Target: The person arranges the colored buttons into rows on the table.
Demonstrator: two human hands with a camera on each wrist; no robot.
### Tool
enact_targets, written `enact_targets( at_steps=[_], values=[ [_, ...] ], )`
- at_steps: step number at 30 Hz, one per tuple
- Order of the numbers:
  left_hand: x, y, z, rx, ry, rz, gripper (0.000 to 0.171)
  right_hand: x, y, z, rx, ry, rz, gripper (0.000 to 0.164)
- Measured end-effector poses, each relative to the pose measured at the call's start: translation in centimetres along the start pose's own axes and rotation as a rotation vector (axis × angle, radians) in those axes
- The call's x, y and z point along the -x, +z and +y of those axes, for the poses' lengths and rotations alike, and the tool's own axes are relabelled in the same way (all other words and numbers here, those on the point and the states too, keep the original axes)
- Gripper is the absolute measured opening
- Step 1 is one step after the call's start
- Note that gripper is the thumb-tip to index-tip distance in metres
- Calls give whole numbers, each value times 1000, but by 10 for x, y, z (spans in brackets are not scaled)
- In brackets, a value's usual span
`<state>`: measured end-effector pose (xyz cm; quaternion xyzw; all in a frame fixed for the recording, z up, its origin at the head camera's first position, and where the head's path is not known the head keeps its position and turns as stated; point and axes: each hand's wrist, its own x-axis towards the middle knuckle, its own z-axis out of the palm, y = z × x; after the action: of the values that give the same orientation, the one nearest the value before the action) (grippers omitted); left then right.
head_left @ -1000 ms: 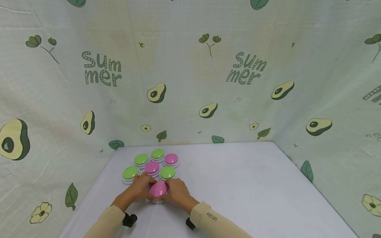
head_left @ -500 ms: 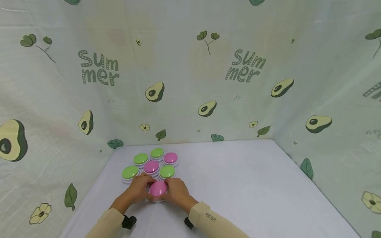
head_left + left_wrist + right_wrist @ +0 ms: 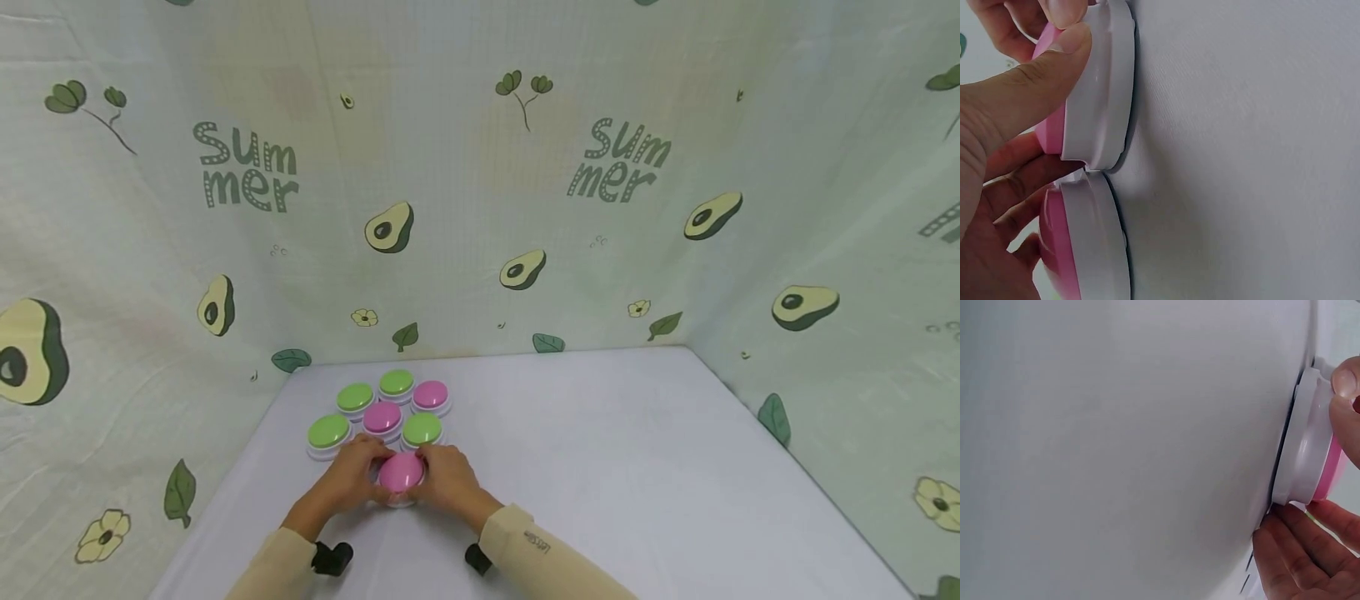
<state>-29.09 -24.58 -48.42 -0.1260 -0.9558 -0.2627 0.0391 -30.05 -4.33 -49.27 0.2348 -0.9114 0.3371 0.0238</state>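
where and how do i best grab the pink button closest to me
Grip the front pink button by its white side wall, probably best from left and right together, as the left hand and right hand do, thumbs on the near side. That wall is round and upright, likely an easier hold than the smooth domed top.

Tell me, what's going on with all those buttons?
A person's left grip and right grip hold a pink-topped button from both sides. It looks to be resting on the white table. Just beyond it, on the table's left side, green-topped buttons and other pink-topped buttons sit close together.
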Motion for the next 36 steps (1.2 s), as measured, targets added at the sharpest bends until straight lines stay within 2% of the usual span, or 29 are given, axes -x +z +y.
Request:
enact_targets(
  at_steps=[14,23,31,36],
  values=[
    [1,6,15,88,-35,-54,59,11,-14,6,-97,56,-31,54],
    [-2,12,26,140,26,-65,64,17,-24,18,-143,45,-14,50],
    [-5,19,30,200,72,-80,64,20,-33,25,-154,53,-20,49],
    [-4,23,34,220,83,-46,65,23,-37,28,-159,48,-8,49]
  ],
)
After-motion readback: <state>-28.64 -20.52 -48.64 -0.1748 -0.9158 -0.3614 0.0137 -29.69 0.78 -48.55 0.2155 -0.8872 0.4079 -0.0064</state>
